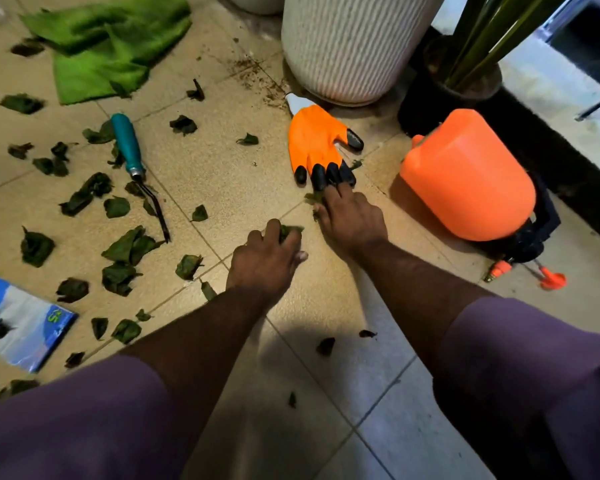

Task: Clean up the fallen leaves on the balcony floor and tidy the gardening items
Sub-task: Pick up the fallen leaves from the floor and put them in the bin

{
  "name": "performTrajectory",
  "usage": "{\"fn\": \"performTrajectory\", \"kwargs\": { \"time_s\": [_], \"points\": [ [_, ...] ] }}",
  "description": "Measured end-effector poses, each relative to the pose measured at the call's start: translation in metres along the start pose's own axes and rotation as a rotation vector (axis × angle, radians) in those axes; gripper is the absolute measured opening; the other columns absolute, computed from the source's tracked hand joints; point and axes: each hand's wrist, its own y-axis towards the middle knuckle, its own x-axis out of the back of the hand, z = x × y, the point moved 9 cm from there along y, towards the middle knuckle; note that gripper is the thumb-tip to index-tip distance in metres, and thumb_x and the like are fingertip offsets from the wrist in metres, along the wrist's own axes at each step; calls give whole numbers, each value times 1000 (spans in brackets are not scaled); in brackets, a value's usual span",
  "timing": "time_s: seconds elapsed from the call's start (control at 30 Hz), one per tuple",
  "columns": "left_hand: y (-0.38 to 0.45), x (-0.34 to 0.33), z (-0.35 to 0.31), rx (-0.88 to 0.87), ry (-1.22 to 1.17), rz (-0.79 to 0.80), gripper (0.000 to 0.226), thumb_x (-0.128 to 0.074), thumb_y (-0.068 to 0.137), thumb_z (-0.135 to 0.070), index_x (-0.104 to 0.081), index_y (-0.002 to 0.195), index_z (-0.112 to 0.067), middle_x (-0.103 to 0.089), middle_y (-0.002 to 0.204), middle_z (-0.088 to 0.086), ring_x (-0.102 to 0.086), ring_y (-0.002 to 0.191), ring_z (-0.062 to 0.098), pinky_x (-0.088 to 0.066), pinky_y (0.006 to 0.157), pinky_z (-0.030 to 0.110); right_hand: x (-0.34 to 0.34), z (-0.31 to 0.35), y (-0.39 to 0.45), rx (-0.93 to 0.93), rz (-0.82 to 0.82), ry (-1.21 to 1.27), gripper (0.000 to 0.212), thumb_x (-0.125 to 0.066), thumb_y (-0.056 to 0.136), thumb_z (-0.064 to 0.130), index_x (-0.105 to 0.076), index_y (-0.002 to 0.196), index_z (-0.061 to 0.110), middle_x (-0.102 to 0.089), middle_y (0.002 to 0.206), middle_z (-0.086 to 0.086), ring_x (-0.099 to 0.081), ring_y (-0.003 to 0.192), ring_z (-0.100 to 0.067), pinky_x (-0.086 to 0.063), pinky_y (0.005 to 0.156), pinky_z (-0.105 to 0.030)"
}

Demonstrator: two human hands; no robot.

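Several dark green leaves (129,247) lie scattered over the tiled floor, mostly on the left. My left hand (265,259) is curled around a bunch of leaves (289,232) near the middle. My right hand (350,218) reaches onto the floor just below an orange garden glove (314,140) with black claw tips, its fingers on a leaf (314,198). A teal-handled hand rake (132,157) lies left of the glove. An orange sprayer (465,178) lies on its side at the right.
A green cloth (108,43) lies crumpled at the top left. A white ribbed planter (354,43) and a dark pot with a plant (465,81) stand at the back. A blue-and-clear plastic bag (21,320) lies at the left edge. A raised ledge (568,109) runs along the right.
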Motion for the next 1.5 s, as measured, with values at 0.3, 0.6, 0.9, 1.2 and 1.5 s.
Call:
{"fn": "performTrajectory", "kwargs": {
  "time_s": [0.3,0.6,0.9,1.2,1.5],
  "points": [
    [-2,1,20,35,-122,158,21,-38,98,-34,-52,104,-18,-56,100,5,-57,83,24,-38,63,32,-13,17,-12,144,102,-68,29,-33,99,36,-52,103,15,-59,95,-8,-59,79,-28,-40,63,-34],
    [-95,-2,-16,-15,-497,360,12,-44,96,-23,-47,107,-25,-56,104,0,-55,94,20,-44,78,35,14,0,-123,18,45,508,27,-45,87,28,-44,61,21,-45,55,9,-43,49,-10,-35,51,-26],
    [-106,-31,-90,-214,-266,421,25,-37,101,-32,-43,121,-17,-52,112,5,-54,101,25,-49,76,41,-7,-49,-197,-795,33,1449,32,-52,94,12,-46,62,8,-42,47,-11,-36,36,-17,-32,41,-31],
    [-68,-39,-162,-412,-137,382,31,-41,99,-40,-50,112,-13,-55,107,11,-58,93,33,-50,71,40,20,-85,-246,-968,-194,1694,24,-48,93,9,-47,70,7,-43,59,-15,-31,37,-14,-22,36,-14],
    [-63,-37,-177,-656,110,319,30,-32,99,-22,-50,112,-2,-59,89,18,-64,71,38,-50,59,41,45,-105,-398,-1229,-591,1802,19,-49,93,10,-45,74,7,-41,67,-15,-31,42,-16,-22,36,-16]
  ]
}}
